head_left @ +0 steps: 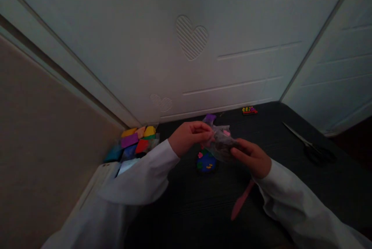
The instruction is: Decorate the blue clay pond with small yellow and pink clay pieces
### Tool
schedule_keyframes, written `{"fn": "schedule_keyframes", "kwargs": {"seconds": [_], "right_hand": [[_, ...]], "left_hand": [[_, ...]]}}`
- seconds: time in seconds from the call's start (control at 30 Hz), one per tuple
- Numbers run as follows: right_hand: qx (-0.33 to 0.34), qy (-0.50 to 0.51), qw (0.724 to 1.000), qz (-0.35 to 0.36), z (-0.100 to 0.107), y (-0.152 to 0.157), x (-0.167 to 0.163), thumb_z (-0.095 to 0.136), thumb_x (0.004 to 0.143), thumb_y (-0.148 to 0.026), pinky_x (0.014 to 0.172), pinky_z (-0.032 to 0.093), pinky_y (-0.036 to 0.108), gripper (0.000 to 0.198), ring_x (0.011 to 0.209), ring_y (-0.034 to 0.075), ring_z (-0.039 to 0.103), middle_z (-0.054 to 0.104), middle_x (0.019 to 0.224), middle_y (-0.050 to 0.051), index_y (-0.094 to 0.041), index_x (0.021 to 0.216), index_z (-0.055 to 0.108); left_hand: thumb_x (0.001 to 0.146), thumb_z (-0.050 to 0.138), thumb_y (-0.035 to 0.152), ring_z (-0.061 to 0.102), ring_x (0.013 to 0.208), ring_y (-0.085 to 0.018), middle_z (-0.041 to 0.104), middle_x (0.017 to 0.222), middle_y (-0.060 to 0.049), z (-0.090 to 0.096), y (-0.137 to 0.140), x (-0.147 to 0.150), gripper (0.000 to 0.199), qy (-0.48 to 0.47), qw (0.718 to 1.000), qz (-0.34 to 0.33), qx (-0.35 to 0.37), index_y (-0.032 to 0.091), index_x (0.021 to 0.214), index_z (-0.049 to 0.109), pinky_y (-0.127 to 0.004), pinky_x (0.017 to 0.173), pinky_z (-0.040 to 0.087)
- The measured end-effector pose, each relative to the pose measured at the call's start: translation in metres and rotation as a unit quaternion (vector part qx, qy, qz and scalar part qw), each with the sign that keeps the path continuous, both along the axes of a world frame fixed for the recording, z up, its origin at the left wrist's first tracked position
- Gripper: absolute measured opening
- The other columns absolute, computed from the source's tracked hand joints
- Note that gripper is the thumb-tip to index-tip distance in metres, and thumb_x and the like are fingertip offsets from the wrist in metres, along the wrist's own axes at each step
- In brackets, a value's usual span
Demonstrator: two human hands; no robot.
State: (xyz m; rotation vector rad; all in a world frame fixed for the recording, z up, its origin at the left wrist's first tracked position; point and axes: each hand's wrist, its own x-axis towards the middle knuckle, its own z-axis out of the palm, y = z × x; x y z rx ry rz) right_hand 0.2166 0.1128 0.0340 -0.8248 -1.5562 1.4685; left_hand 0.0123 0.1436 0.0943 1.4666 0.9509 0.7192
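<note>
Between both hands is a clear plastic bag (222, 146) with a dark lump inside, held above the table. My left hand (192, 136) pinches the bag's left end between thumb and fingers. On the other side, my right hand (254, 158) is closed around its right end, over the dark lump. Below the bag lies a small blue modelling-clay piece (206, 163) with green, pink and yellow bits on it; the bag partly hides its far side. A pink plastic clay knife (242, 200) lies under my right wrist, its upper end hidden.
Several coloured clay blocks (130, 140) in clear wrapping are heaped at the left. Scissors (312, 146) lie at the right. A small colourful clay piece (249, 110) sits near the back edge. A purple piece (209, 118) lies behind the bag. A white panel (247, 28) rises behind the dark table (186, 218).
</note>
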Motion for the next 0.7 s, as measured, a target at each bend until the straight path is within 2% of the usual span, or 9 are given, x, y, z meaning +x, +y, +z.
{"fn": "schedule_keyframes", "kwargs": {"seconds": [0.07, 0.13, 0.23, 0.5, 0.7], "right_hand": [[-0.028, 0.013, 0.999, 0.013, 0.002, -0.001, -0.001, 0.051, 0.075, -0.032, 0.058, 0.042, 0.025, 0.016, 0.058, 0.010, 0.053, 0.057, 0.061, -0.001, -0.017, 0.077, 0.054], [-0.037, 0.018, 0.999, 0.015, 0.004, -0.002, 0.000, 0.051, 0.075, -0.030, 0.056, 0.041, 0.024, 0.015, 0.055, 0.009, 0.052, 0.055, 0.057, -0.002, -0.016, 0.073, 0.053], [-0.031, 0.007, 0.999, 0.013, 0.006, -0.002, 0.001, 0.051, 0.075, -0.030, 0.055, 0.039, 0.023, 0.015, 0.055, 0.009, 0.050, 0.054, 0.058, -0.002, -0.016, 0.070, 0.052], [0.012, -0.109, 0.994, 0.002, -0.003, -0.002, 0.002, 0.048, 0.075, -0.037, 0.055, 0.039, 0.023, 0.021, 0.058, 0.011, 0.050, 0.055, 0.063, -0.001, -0.016, 0.075, 0.053], [0.042, -0.146, 0.988, -0.003, 0.001, -0.003, 0.002, 0.046, 0.076, -0.039, 0.054, 0.039, 0.022, 0.024, 0.058, 0.011, 0.050, 0.055, 0.062, -0.001, -0.017, 0.076, 0.054]], "left_hand": [[0.068, 0.057, 0.026, 0.051, 0.052, -0.006, 0.059, 0.067, 0.000, -0.001, -0.004, 0.004, 0.016, -0.005, 1.000, 0.006, -0.007, 0.013, 0.078, 0.055, -0.021, 0.051, 0.042], [0.071, 0.055, 0.028, 0.050, 0.053, -0.006, 0.057, 0.066, 0.001, -0.002, -0.006, 0.003, 0.016, 0.002, 1.000, 0.025, -0.002, 0.013, 0.077, 0.056, -0.021, 0.052, 0.041], [0.073, 0.051, 0.032, 0.049, 0.053, -0.006, 0.055, 0.065, 0.001, 0.000, -0.010, 0.002, 0.020, 0.022, 0.998, 0.048, 0.015, 0.013, 0.077, 0.058, -0.020, 0.051, 0.039], [0.070, 0.053, 0.031, 0.050, 0.056, -0.009, 0.055, 0.063, 0.001, 0.005, -0.020, 0.005, 0.019, 0.135, 0.988, 0.044, 0.058, 0.013, 0.072, 0.058, -0.021, 0.052, 0.039], [0.072, 0.051, 0.033, 0.050, 0.057, -0.009, 0.054, 0.063, 0.001, -0.001, -0.022, 0.003, 0.020, 0.147, 0.984, 0.049, 0.087, 0.014, 0.072, 0.057, -0.021, 0.054, 0.040]]}}
